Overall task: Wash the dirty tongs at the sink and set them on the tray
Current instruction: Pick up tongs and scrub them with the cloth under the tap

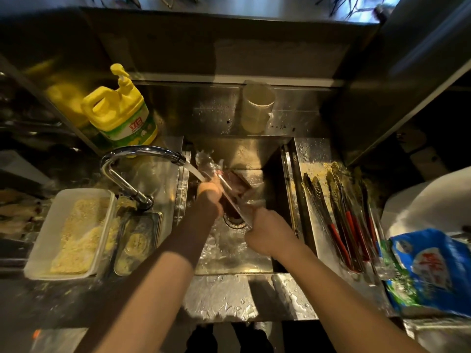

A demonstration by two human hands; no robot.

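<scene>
Steel tongs [233, 197] sit under the running faucet [142, 159] over the sink [285, 189]: the right hand [267, 231] has a closed grip on their handle while the left hand [210, 197] rubs the blades, its grip unclear. Washing is in hand, I judge; next comes rinsing clean, then carrying them to the tray [316, 240] at right, where crumb-coated tongs [341, 215] lie.

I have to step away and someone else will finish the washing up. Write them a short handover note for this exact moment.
Right hand grips the handle end of one pair of tongs, held over the sink.
Left hand holds them near the middle, under the running water from the tap.
More dirty tongs lie crumb-covered on the counter right of the sink.
Done: the held pair is partly rinsed at most.
Left: finish this pair, set it on the tray, then wash the others. Which tray is meant is not clear from this view.
</scene>
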